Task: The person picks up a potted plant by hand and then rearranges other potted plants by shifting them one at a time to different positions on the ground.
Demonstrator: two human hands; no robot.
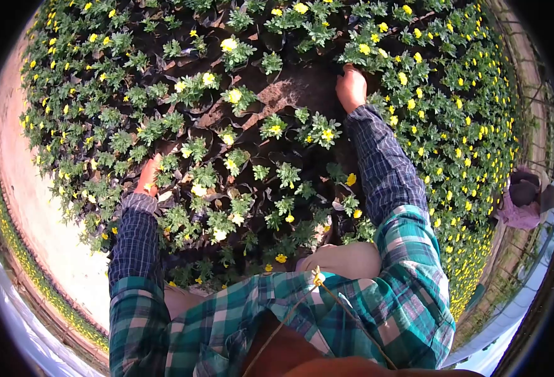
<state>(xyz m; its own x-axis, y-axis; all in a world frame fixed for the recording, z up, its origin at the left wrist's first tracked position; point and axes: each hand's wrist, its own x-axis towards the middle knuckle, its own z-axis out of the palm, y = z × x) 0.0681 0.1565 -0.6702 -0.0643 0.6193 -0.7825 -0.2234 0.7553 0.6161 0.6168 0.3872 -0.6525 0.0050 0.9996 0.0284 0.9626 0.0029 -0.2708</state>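
Observation:
Rows of small green plants with yellow flowers, in dark bags, fill the ground before me. My left hand (148, 176) reaches in among the plants at the left, its fingertips hidden by leaves. At the upper right, my right hand (351, 89) is at the edge of a patch of bare soil (299, 91), beside a plant with yellow flowers (368, 49). Its fingers look curled, but their tips and anything in them are hidden. Between my hands stand several flowering plants, one of them a bushy plant (320, 131) below the soil patch.
My bent knee (346, 261) is close to the nearest plants. A pale path (32, 182) runs along the left side. Another person in pink (521, 204) is at the far right, beyond the dense flower rows.

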